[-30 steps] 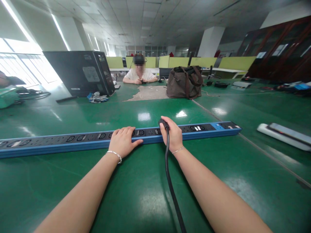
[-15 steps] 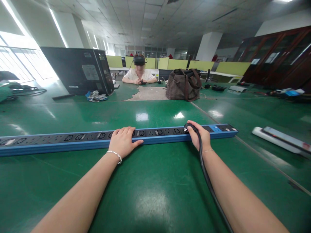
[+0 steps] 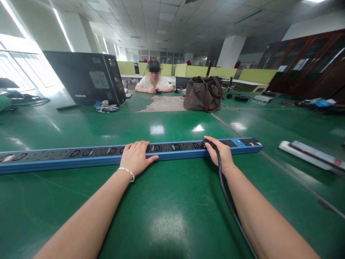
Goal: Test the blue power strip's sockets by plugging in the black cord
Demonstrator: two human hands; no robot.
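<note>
A long blue power strip point(image 3: 172, 157) with a black socket face lies across the green table in front of me. My left hand point(image 3: 137, 155) rests over its middle, fingers on the far side and thumb stretched along the near edge. Toward the strip's right end, my right hand point(image 3: 219, 151) grips a black power plug point(image 3: 207, 143) between thumb and fingers. The plug is down against the socket face; its prongs are hidden, so I cannot tell how deep it sits. A thick black cable point(image 3: 229, 201) runs from it toward me beside my right forearm.
A white bar-shaped object point(image 3: 304, 155) lies right of the strip. Farther back are a black computer case point(image 3: 88, 79), gloves point(image 3: 106, 107) and a brown bag point(image 3: 202, 94). Another person point(image 3: 154, 82) sits at the far side, hands together on the table point(image 3: 172, 126).
My right hand has moved slightly left and tipped the plug down onto the strip, so its metal prongs no longer show. My left hand stays in place.
</note>
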